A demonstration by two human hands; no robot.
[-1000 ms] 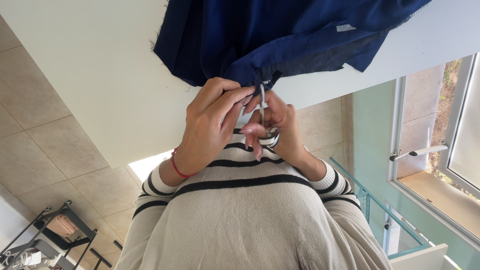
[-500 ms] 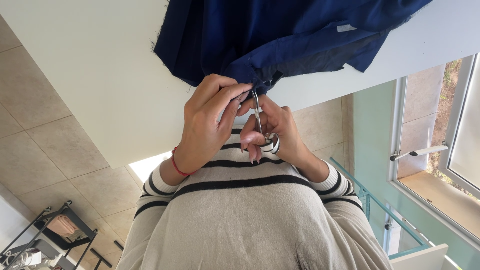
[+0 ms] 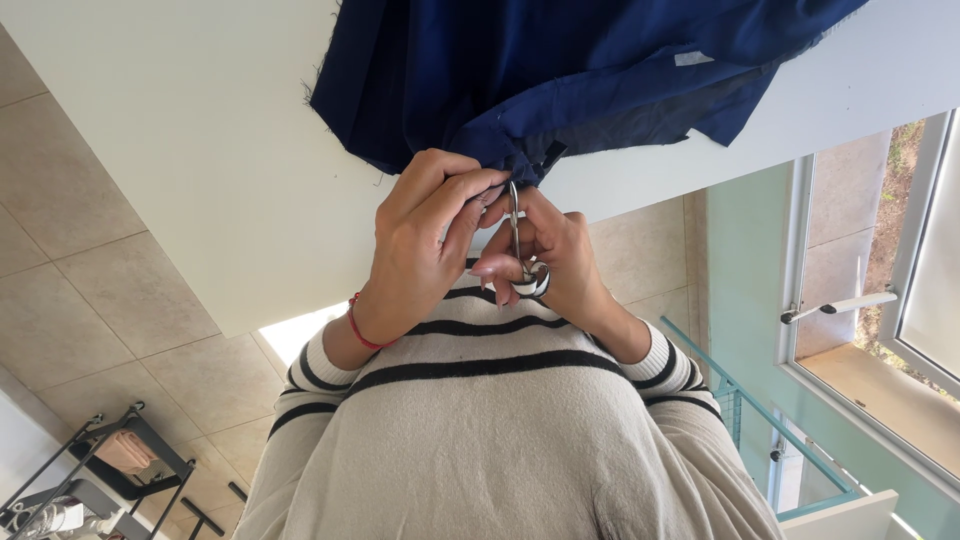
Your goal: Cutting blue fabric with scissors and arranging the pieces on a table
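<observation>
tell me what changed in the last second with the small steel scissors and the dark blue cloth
The right hand nudged the small steel scissors slightly towards the left hand. Nothing taken up or let go: the left hand still pinches the hem of the dark blue cloth, which lies unmoved on the white table.

surface: white table (image 3: 200,150) | on it: dk blue fabric (image 3: 560,70), bunched, overhanging edge

- Dark blue cloth (image 3: 560,70) lies bunched and creased on the white table (image 3: 200,150), frayed edge showing, one fold hanging over the rim.
- Small metal scissors (image 3: 517,240) point straight into that fold.
</observation>
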